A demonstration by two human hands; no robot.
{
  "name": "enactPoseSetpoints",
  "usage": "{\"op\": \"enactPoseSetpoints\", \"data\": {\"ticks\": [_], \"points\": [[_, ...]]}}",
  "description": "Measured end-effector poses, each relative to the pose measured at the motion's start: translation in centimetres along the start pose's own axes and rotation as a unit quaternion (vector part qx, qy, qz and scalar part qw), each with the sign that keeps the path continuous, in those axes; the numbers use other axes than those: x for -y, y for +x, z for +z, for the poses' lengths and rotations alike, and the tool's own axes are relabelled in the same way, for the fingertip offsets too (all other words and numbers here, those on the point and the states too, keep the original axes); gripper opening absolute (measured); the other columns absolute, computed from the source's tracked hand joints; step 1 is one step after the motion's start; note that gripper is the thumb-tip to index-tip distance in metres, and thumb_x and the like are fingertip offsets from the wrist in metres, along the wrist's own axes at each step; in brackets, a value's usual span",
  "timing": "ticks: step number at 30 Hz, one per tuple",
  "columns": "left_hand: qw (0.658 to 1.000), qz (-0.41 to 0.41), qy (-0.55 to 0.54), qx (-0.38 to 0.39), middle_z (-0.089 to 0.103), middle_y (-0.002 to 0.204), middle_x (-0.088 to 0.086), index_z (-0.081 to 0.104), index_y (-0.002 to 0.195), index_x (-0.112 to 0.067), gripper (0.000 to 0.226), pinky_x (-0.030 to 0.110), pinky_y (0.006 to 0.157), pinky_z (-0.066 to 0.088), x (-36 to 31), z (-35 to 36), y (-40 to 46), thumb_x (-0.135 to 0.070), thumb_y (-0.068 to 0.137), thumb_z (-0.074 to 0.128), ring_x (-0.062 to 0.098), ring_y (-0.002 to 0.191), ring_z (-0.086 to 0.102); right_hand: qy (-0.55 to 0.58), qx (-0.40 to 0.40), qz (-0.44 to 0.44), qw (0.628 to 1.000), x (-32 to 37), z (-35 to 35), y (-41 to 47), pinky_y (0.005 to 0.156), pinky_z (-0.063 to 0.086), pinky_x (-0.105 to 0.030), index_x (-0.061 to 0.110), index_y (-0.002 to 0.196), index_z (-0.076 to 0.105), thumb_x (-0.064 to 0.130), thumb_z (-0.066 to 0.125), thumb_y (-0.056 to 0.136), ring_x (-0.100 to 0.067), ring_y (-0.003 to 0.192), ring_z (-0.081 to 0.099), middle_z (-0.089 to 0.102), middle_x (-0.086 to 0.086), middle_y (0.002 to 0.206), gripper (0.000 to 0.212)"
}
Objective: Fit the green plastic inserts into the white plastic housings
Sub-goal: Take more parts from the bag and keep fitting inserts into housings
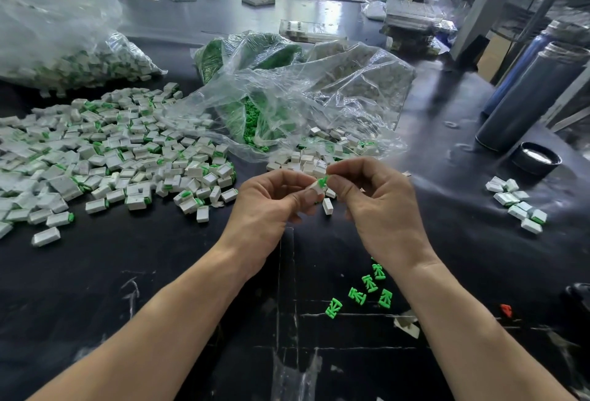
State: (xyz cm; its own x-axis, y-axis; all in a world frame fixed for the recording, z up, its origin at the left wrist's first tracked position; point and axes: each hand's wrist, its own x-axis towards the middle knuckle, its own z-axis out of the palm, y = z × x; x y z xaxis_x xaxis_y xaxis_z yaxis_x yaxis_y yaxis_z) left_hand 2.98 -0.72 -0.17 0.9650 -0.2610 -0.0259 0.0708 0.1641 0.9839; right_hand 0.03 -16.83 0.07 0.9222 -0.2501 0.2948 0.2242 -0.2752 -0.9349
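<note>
Above the middle of the black table, my left hand (271,199) pinches a small white housing (314,187) between thumb and fingers. My right hand (373,199) pinches a green insert (322,181) whose end sits at the housing's opening. How deep the insert sits is hidden by my fingers. Several loose green inserts (367,288) lie on the table under my right forearm. A heap of empty white housings (306,157) lies just beyond my hands.
A wide pile of fitted white-and-green pieces (105,151) covers the left side. Clear bags of green inserts (252,119) and housings (351,74) lie behind. A small group of pieces (517,205) sits at right, near a black lid (536,157) and dark flasks (523,97).
</note>
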Motion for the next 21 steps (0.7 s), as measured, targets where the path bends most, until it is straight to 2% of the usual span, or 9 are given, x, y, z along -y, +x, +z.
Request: {"op": "enactPoseSetpoints", "data": {"ticks": [2,6,16,21], "points": [[1.0,-0.005,-0.004,0.002,0.073,0.099,0.027,0.072,0.1,0.0,0.019,0.023,0.059,0.047,0.1,0.0,0.0,-0.007,0.084,0.076,0.019,0.072,0.063,-0.024,0.001,-0.01,1.0,0.1,0.0,-0.1,0.07,0.049,-0.013,0.023,0.096,0.075,0.008,0.079,0.09,0.001,0.073,0.066,0.075,0.012,0.084,0.016],[1.0,-0.01,-0.002,0.004,0.076,0.096,0.022,0.071,0.103,0.001,0.019,0.025,0.059,0.047,0.3,-0.2,0.1,-0.007,0.087,0.075,0.019,0.071,0.064,-0.085,0.004,-0.037,0.996,0.2,0.0,-0.1,0.08,0.055,-0.021,0.021,0.1,0.075,0.011,0.079,0.091,-0.007,0.085,0.07,0.074,0.009,0.091,0.014],[1.0,-0.009,0.007,0.016,0.079,0.09,0.012,0.073,0.094,-0.013,0.023,0.022,0.057,0.05,0.9,-0.2,0.1,-0.026,0.076,0.079,0.014,0.068,0.067,-0.143,0.006,-0.062,0.988,0.4,-0.1,-0.3,0.075,0.052,-0.018,0.022,0.098,0.074,0.013,0.077,0.093,-0.007,0.083,0.065,0.071,0.01,0.089,0.011],[1.0,0.0,0.002,0.008,0.079,0.09,0.013,0.073,0.094,-0.01,0.01,0.021,0.056,0.049,1.1,-0.2,0.1,-0.013,0.086,0.078,0.013,0.067,0.066,-0.109,0.029,-0.032,0.993,0.5,-0.3,-0.2,0.07,0.052,-0.021,0.024,0.096,0.073,0.014,0.077,0.093,-0.005,0.071,0.063,0.071,0.011,0.082,0.011]]}}
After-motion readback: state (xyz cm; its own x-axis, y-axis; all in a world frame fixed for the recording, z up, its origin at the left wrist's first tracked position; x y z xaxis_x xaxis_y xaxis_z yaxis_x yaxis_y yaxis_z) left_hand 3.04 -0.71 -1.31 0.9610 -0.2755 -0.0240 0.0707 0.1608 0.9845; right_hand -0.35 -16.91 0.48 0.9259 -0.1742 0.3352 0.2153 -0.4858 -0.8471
